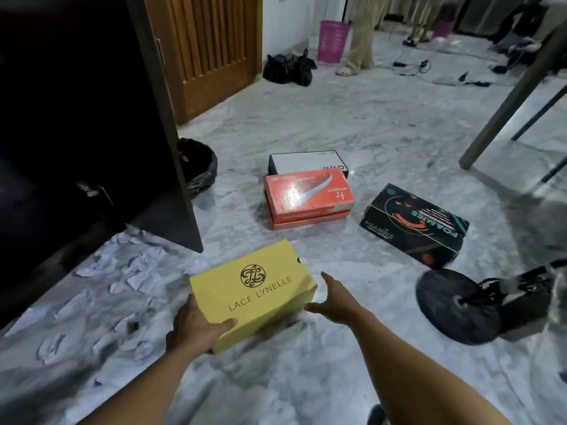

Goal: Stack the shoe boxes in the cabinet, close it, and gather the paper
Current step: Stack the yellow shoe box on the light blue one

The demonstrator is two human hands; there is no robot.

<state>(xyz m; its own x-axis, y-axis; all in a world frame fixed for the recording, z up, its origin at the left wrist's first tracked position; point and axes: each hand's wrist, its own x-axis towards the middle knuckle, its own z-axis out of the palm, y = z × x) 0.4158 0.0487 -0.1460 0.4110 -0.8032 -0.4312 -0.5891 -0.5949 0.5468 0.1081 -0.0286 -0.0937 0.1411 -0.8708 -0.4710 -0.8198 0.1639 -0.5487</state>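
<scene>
A yellow shoe box (254, 289) marked LACE LYNELLE lies on the marble floor in front of me. My left hand (196, 328) grips its near left corner. My right hand (336, 297) is open at the box's right side, fingers spread, close to the box or just touching it. Further off lie an orange shoe box (308, 197), a white shoe box (306, 162) behind it, and a black FOAMIES shoe box (414, 225) to the right. The dark cabinet (76, 118) stands at the left with its door (165, 148) open. Crumpled paper pieces (135, 271) are scattered on the floor by the cabinet.
A bin lined with a black bag (198, 167) sits behind the cabinet door. A black round stand base (457, 305) lies at the right. Table legs (515, 99) slant in at the upper right. Black bags (288, 69), a pink basket (333, 41) and a person's legs (359, 41) are at the back.
</scene>
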